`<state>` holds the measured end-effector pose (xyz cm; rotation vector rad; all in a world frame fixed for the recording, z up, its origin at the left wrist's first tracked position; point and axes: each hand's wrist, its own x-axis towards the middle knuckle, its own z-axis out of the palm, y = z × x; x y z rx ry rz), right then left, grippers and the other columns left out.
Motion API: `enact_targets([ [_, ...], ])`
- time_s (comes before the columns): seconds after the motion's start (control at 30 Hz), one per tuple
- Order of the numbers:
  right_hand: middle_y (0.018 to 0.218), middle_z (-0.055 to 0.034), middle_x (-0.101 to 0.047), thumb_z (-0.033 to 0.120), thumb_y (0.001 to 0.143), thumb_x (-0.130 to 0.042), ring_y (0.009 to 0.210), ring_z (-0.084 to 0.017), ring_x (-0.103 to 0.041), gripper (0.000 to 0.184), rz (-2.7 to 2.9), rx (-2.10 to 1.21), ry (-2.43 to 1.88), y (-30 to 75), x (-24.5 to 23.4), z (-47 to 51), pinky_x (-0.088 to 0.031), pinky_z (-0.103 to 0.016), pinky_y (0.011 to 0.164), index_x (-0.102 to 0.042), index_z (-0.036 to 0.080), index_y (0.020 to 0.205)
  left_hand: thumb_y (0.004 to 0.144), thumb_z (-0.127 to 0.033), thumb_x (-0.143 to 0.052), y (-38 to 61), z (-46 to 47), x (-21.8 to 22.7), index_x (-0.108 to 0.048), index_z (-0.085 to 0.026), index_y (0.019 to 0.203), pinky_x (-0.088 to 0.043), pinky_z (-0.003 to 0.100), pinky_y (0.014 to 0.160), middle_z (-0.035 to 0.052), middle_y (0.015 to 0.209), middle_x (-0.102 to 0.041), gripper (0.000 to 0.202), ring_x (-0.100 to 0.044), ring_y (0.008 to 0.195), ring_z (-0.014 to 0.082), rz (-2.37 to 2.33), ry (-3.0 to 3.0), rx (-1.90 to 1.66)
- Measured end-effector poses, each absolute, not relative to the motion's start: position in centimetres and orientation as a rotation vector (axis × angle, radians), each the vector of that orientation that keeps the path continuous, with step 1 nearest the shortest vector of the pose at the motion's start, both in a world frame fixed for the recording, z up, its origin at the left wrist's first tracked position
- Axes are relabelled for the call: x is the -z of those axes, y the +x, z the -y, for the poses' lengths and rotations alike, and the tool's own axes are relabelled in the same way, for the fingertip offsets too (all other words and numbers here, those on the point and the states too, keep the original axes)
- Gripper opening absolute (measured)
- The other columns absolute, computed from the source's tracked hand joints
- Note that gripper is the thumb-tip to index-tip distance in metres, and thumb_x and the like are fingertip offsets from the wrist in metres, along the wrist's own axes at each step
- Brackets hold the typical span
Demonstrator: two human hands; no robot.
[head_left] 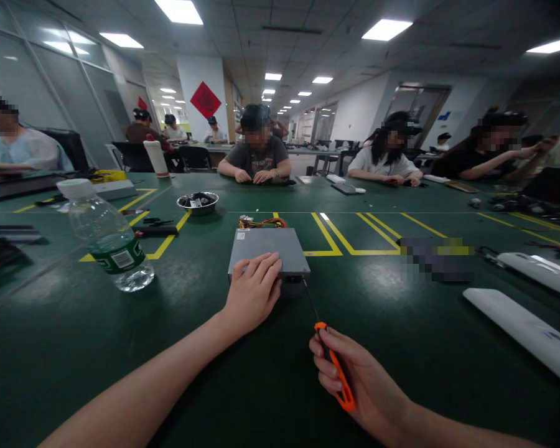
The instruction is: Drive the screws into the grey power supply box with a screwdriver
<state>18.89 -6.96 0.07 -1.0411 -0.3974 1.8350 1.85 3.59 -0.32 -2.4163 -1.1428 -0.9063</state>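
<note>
A grey metal box (266,249) with coloured wires (262,222) at its far end lies on the green table (205,348) in front of me. My left hand (253,291) rests on the box's near edge, fingers laid flat over the top. My right hand (352,379) is closed round an orange-and-black screwdriver (336,368). Its thin shaft (310,301) points up to the box's near right corner.
A clear water bottle (107,235) stands to the left. A metal bowl (197,202) with small parts sits beyond it, with tools beside. Long white casings (525,330) lie at the right. Yellow lines mark the table. Several people sit along the far and side edges.
</note>
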Motion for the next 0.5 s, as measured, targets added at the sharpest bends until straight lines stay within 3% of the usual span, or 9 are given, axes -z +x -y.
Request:
enact_targets([
  [0.23,0.066,0.0000,-0.053,0.031,0.081,-0.054,0.050,-0.006,-0.044,0.016,0.352,-1.915,-1.077,18.87,-0.46,7.10,-0.038,-0.018,0.050,-0.056,0.015,0.081,0.087,-0.024,-0.041,1.85,-3.48,0.18,-0.049,-0.019,0.115,-0.029,0.039,0.091,0.0061,0.125,-0.054,0.029,-0.046,0.116,0.0204,1.140,-2.417,0.909],
  [0.37,0.059,0.0012,-0.047,0.031,0.083,-0.047,0.044,-0.005,-0.037,0.020,0.314,-1.930,-1.036,18.85,-0.61,6.94,-0.030,-0.017,0.042,-0.058,0.014,0.083,0.086,-0.024,-0.043,1.88,-3.45,0.18,-0.050,-0.020,0.115,-0.030,0.039,0.091,0.0063,0.124,-0.055,0.030,-0.048,0.115,0.0207,1.133,-2.407,0.921],
  [0.5,0.064,0.0005,-0.050,0.025,0.077,-0.056,0.041,-0.003,-0.032,0.012,0.361,-1.865,-1.046,18.90,-0.34,6.86,-0.023,-0.016,0.038,-0.055,0.014,0.072,0.086,-0.024,-0.042,1.87,-3.47,0.21,-0.049,-0.020,0.115,-0.030,0.040,0.091,0.0064,0.125,-0.054,0.030,-0.047,0.115,0.0210,1.143,-2.410,0.914],
])
